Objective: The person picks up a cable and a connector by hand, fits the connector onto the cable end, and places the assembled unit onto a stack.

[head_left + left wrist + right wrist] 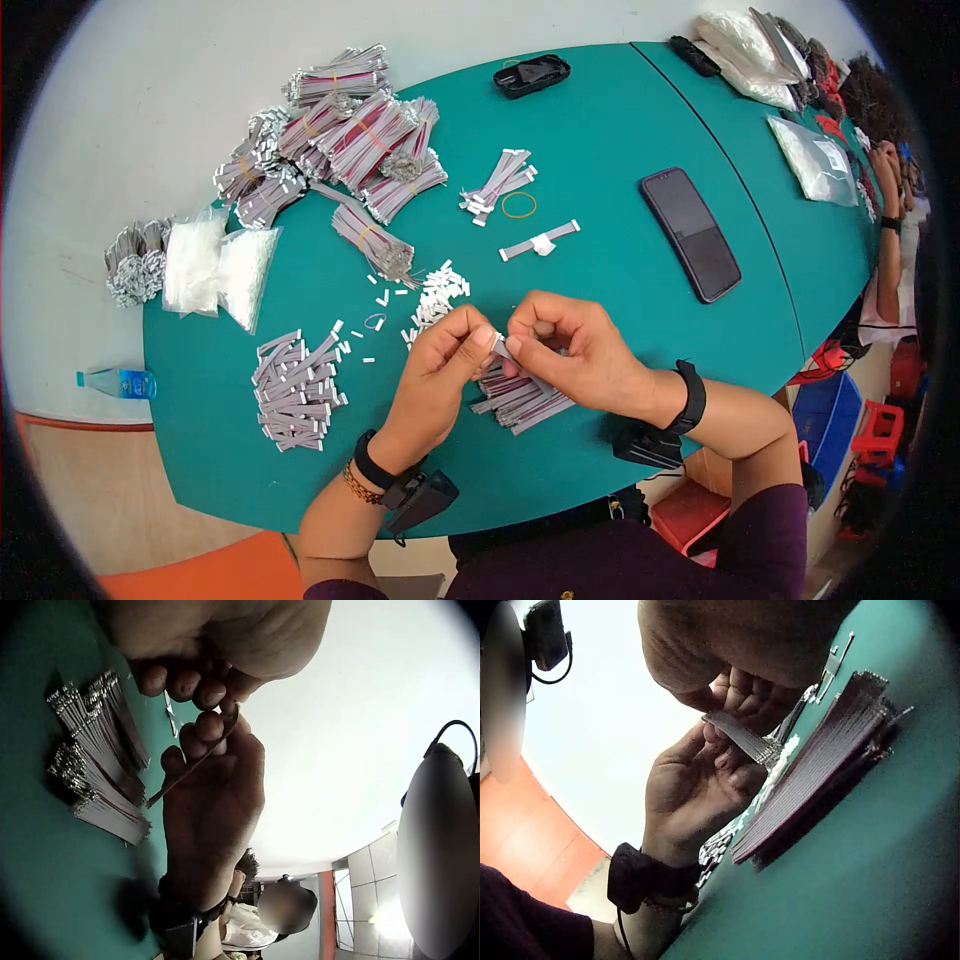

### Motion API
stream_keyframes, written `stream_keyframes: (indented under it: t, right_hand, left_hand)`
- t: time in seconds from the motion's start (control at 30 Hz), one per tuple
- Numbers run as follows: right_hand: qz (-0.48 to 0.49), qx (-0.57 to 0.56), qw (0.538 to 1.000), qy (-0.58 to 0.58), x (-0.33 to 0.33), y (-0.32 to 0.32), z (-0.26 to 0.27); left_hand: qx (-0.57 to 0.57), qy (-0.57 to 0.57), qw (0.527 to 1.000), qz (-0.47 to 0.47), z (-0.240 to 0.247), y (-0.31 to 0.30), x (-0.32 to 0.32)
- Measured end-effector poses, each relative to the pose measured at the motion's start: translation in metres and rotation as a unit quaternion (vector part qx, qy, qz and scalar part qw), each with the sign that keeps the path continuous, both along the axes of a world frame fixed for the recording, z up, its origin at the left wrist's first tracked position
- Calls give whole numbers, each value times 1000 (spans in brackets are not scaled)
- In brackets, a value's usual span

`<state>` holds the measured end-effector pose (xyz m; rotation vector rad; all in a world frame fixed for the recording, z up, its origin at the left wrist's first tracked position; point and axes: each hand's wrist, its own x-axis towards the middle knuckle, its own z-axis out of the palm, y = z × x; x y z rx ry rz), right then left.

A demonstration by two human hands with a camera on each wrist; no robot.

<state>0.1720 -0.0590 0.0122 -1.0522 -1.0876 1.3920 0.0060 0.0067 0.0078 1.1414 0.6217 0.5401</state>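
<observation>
Both hands meet over the green table, fingertips close together on one short grey ribbon cable point(739, 737). My left hand point(435, 375) pinches the cable's white-tipped end between thumb and fingers. From the other side, my right hand point(585, 355) pinches the same end, thumb on top. The strip's other end, with bare metal tips, hangs free in the right wrist view. The fingers partly hide the white tip. Below the hands lies a stack of ribbon cables point(520, 402) without white ends. Just beyond the left hand is a pile of small white connectors point(437, 292).
Cables with white ends point(300, 395) lie in a heap at left. Banded cable bundles point(365, 135), bags of white parts point(245, 275) and a bottle point(118, 383) stand further out. A phone point(692, 235) lies at right; a rubber band point(518, 205) sits near a small cable pile point(497, 187).
</observation>
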Motion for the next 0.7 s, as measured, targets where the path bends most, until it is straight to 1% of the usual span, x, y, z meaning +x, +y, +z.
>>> stream_keyframes:
  t: [0.1,0.2,0.3,0.4,0.6,0.7]
  right_hand:
    - [-14,8,1000,-1,-2,0,-1]
    - [-11,-1,1000,-15,-1,0,-1]
    - [-4,-20,1000,-16,0,0,-1]
    - [-9,-16,1000,-10,-1,0,0]
    - [3,-19,1000,-5,-1,0,2]
    - [3,1,1000,-14,-1,0,0]
  left_hand:
    - [33,21,999,9,0,-1,0]
    - [96,43,994,18,-2,-2,0]
    - [134,73,988,17,2,-2,-1]
    - [214,72,974,33,1,-3,1]
    - [240,87,966,28,2,-2,0]
    - [244,88,965,31,7,-5,1]
